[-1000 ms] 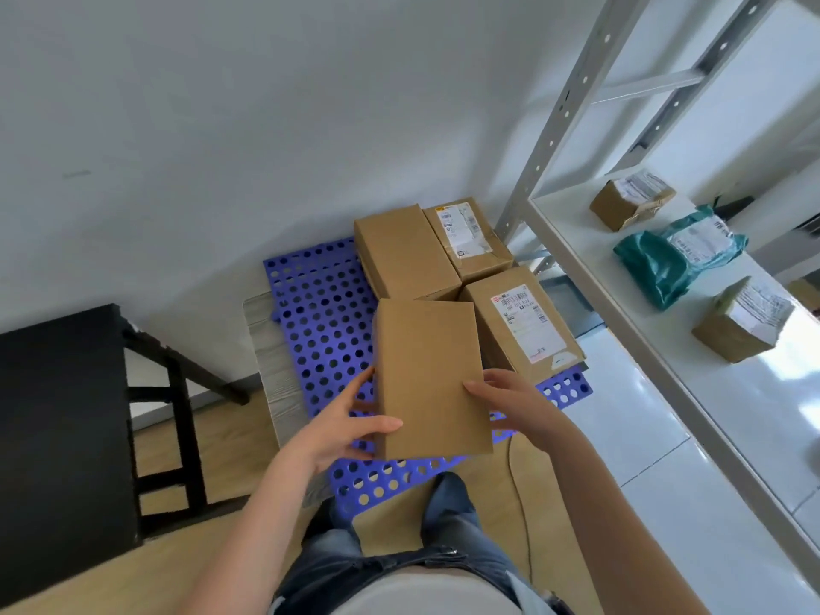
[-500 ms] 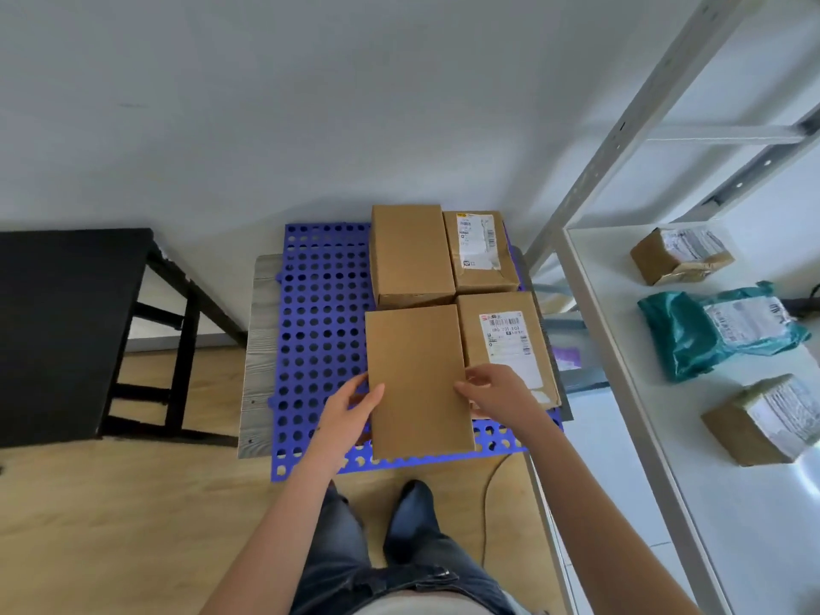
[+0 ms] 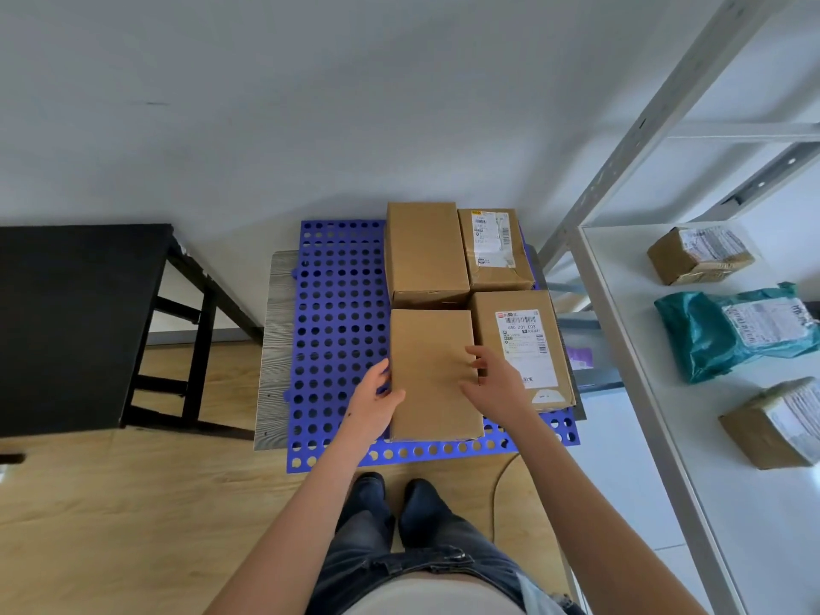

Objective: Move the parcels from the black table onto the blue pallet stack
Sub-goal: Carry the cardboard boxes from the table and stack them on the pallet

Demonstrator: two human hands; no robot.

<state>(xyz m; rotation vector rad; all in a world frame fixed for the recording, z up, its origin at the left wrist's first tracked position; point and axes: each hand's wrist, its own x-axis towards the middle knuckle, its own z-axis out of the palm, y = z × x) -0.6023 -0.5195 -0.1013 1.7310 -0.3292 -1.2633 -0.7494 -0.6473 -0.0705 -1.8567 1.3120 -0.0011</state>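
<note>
My box [image 3: 432,375] lies on the pallet [image 3: 337,312]; left hand [image 3: 377,401] rests flat against its left side, right hand [image 3: 492,379] spread over its top.

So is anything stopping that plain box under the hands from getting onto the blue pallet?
Nothing visible does. The plain box seems to lie on the blue pallet already, near its front edge, close beside the labelled box. The left hand touches its left side; the right hand is over its right edge.
</note>
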